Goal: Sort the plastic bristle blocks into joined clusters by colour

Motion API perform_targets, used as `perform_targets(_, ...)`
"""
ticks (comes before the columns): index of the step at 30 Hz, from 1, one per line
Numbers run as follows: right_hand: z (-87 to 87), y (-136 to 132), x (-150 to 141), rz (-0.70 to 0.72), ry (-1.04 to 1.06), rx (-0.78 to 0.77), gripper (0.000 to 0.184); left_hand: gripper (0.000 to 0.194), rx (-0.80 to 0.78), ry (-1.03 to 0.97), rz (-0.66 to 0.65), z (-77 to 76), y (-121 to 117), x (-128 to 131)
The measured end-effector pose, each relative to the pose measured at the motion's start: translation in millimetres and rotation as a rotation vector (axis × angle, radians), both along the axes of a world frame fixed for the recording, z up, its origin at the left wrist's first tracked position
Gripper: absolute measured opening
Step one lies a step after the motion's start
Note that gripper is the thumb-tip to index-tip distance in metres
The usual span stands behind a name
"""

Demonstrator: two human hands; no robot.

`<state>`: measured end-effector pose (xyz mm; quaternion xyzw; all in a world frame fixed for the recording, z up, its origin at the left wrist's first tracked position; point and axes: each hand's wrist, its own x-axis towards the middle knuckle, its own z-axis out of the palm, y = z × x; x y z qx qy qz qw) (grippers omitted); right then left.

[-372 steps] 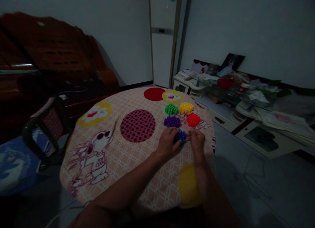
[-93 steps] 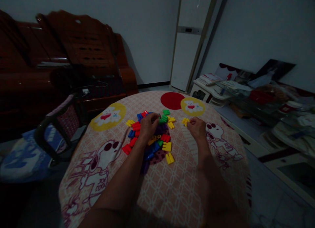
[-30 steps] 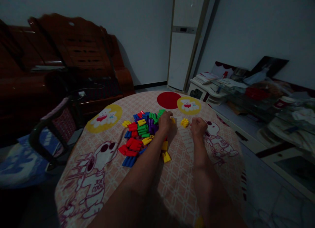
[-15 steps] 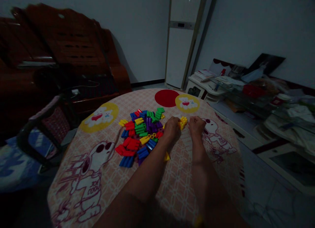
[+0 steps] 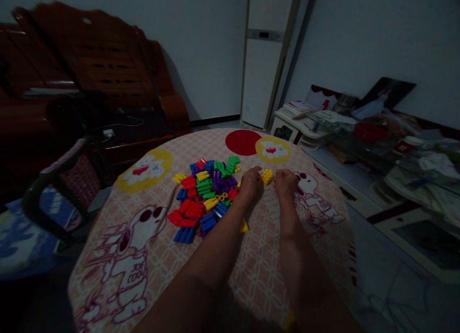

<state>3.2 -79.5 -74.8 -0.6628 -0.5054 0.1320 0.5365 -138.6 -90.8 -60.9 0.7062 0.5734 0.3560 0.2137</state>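
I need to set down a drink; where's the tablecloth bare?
Bare cloth shows between the forearms; behind the block pile, between the red circle and left bear print; and left of the pile, around the dog print. Crowded: the pile, and where left hand and right hand flank the yellow cluster.

Scanning now, nothing I can read. Letter-like marks (image 5: pixel 136 274) on chest of printed dog (image 5: pixel 133 262), left part of tablecloth (image 5: pixel 258 256): too blurred for me. Papers (image 5: pixel 296 109) on cabinet (image 5: pixel 359 206) at right: too small, too dark.
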Motion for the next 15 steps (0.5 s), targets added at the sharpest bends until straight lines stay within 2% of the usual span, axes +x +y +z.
perform_targets(6,-2.7,0.9,0.5,-0.023,-0.006,-0.006,0.026,0.05,0.065,0.042,0.001,17.1,-0.4,-28.5)
perform_targets(9,-5.0,2.9,1.2,-0.027,0.004,-0.013,0.026,0.044,0.091,0.149,0.07,23.3,4.0,-50.9)
perform_targets(15,-10.0,5.5,0.9,-0.027,0.025,-0.006,0.025,0.035,-0.045,0.276,0.196,25.8,4.5,-93.6)
